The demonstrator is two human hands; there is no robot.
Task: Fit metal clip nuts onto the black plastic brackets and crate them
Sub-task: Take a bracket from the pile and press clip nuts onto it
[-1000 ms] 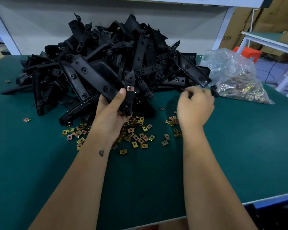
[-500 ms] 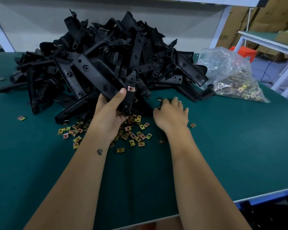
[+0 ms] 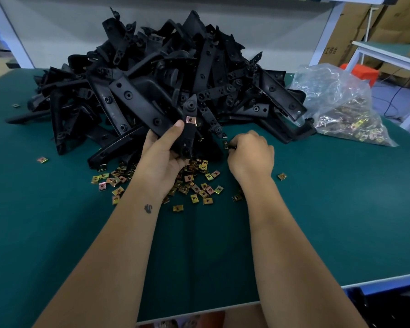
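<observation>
My left hand (image 3: 162, 153) grips a black plastic bracket (image 3: 189, 129) upright in front of the big heap of brackets (image 3: 166, 79). A copper-coloured clip nut (image 3: 191, 120) sits fitted on that bracket beside my thumb. My right hand (image 3: 250, 153) rests low on the green mat at the foot of the heap, fingers curled around something small and dark at their tips; what it is I cannot tell. Loose clip nuts (image 3: 194, 185) lie scattered on the mat under and between both hands.
A clear plastic bag (image 3: 341, 102) full of clip nuts lies at the right of the heap. Stray nuts lie far left (image 3: 42, 160) and right (image 3: 282, 176). The green table's (image 3: 341, 221) front edge runs below my forearms. Another bench and cardboard boxes stand at the right.
My right hand came down from near the bag to the mat by the heap, and its fingers have now curled. My left hand still holds the bracket.
</observation>
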